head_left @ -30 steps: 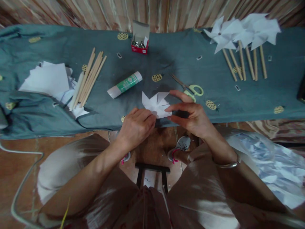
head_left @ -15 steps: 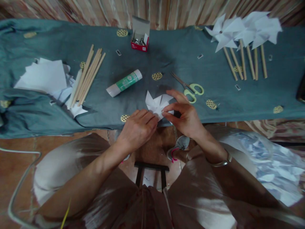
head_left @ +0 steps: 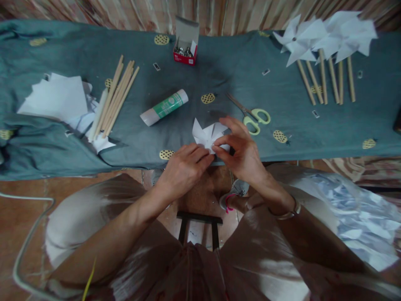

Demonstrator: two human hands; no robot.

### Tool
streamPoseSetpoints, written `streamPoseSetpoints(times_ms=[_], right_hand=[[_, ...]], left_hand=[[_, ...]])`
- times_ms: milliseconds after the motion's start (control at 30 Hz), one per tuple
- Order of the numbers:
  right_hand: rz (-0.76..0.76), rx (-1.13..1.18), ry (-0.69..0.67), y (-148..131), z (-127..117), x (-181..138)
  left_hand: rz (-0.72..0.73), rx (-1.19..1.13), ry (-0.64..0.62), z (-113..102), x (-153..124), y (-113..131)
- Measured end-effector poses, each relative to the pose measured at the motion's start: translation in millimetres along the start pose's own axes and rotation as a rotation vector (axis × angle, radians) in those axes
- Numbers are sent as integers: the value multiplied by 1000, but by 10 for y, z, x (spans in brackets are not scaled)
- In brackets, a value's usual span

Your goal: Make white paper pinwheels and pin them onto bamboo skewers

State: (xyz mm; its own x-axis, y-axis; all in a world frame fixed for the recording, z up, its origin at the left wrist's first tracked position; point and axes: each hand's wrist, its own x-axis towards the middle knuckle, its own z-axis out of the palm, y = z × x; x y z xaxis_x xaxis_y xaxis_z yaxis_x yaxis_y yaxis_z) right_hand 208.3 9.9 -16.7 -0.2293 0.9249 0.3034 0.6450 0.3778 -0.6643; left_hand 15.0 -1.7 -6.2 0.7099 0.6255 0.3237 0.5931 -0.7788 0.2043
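Observation:
A white paper pinwheel (head_left: 206,134) without a stick is held at the table's front edge, between my two hands. My left hand (head_left: 188,165) is closed on its lower left edge, knuckles up. With thumb and index finger, my right hand (head_left: 241,148) pinches the pinwheel near its middle and right side; its other fingers are raised. The fingertips hide the lower part of the paper. Green-handled scissors (head_left: 252,117) lie just beyond my right hand. Up and to the left rests a glue stick (head_left: 166,107) with a green label.
Several wooden sticks (head_left: 117,98) lie at left beside a stack of white paper (head_left: 56,98). An open red box (head_left: 185,56) of metal pins stands at the back. Finished pinwheels (head_left: 341,35) on sticks lie at far right. A teal cloth (head_left: 225,75) covers the table.
My left hand has shifted slightly right along the pinwheel's lower edge. The right hand keeps its pinch. The whole view has moved a little.

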Motion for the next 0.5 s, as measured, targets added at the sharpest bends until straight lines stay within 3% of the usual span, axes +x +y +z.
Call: streamPoseSetpoints(times_ms=[500], right_hand=[[-26,-7,10,24,17,-7]], left_hand=[[4,18,45,9,8,-3]])
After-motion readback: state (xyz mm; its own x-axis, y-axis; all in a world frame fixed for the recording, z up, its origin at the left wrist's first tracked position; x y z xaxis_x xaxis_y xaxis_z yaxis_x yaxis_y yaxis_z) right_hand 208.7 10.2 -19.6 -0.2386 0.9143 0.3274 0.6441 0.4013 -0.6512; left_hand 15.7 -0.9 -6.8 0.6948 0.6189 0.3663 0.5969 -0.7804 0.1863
